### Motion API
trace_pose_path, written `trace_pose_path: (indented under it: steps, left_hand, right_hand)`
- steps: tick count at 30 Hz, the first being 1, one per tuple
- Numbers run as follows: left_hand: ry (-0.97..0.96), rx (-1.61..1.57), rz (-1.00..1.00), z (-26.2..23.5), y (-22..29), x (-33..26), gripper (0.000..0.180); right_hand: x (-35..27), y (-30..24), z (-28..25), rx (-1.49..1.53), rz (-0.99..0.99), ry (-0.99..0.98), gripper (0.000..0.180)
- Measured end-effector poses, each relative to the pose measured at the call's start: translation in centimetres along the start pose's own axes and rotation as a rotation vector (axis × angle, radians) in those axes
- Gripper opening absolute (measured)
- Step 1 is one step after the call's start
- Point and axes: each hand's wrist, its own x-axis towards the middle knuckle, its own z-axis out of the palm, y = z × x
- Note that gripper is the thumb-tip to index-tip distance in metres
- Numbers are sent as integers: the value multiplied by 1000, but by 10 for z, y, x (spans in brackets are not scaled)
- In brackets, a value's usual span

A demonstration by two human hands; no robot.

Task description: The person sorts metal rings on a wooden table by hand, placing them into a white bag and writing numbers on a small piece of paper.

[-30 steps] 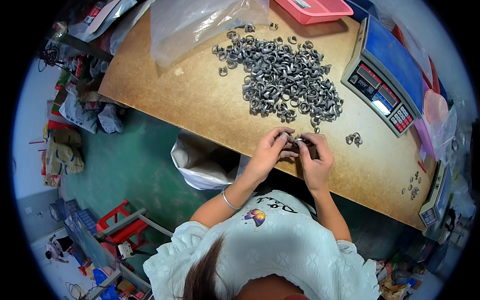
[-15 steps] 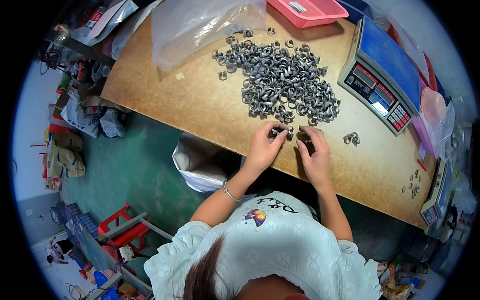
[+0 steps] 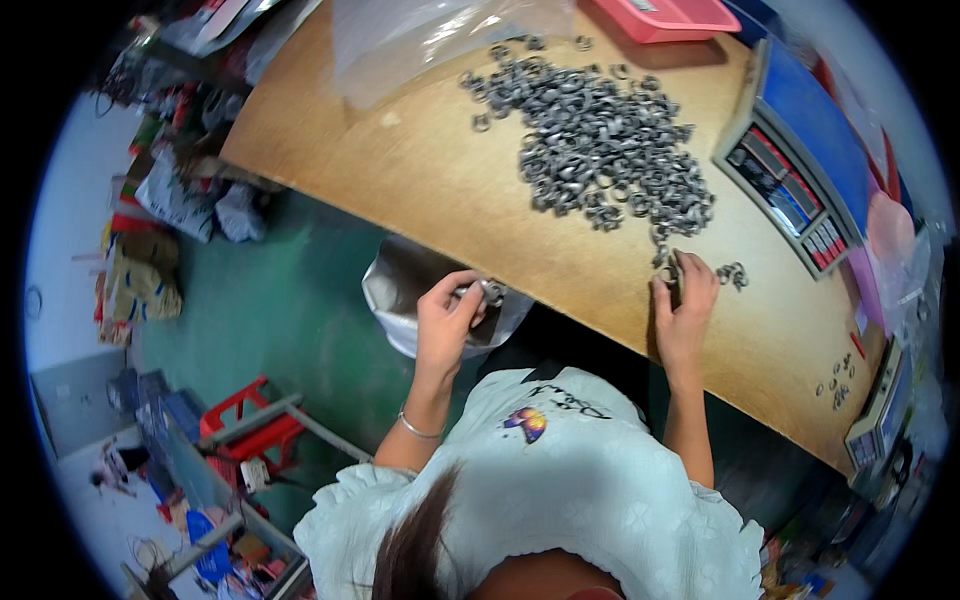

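Note:
My left hand (image 3: 447,318) is closed on a few grey metal rings (image 3: 492,293), held just past the table edge above the mouth of a white sack (image 3: 393,290). A large pile of similar metal rings (image 3: 590,135) covers the far middle of the table. At the pile's near tip, my right hand (image 3: 686,308) pinches a metal ring (image 3: 670,270) between thumb and fingers; the fingers partly hide it. Just right of that hand lies a small cluster of rings (image 3: 733,275), apart from the pile.
A blue-topped scale (image 3: 780,195) stands to the right, and a pink tray (image 3: 670,22) at the back. Clear plastic sheeting (image 3: 430,45) lies at the far left. Several loose rings (image 3: 838,385) are near a second scale (image 3: 870,430). On the green floor stands a red stool (image 3: 250,430).
My left hand has moved left, off the table and over the sack, carrying rings. My right hand has shifted right to the pile's near tip. The whole view has moved slightly.

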Motion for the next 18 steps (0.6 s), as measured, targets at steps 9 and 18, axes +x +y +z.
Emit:
trace_pose_path:
  steps: [9, 18]
  left_hand:
    - [-41, -212, -183, -15, -9, -4, 15]
    - [116, 977, 385, -43, -60, 4, 11]
  right_hand:
    - [-7, -1, 13, 43, 37, -16, 29]
    - [1, -4, -1, 297, 180, -35, 37]
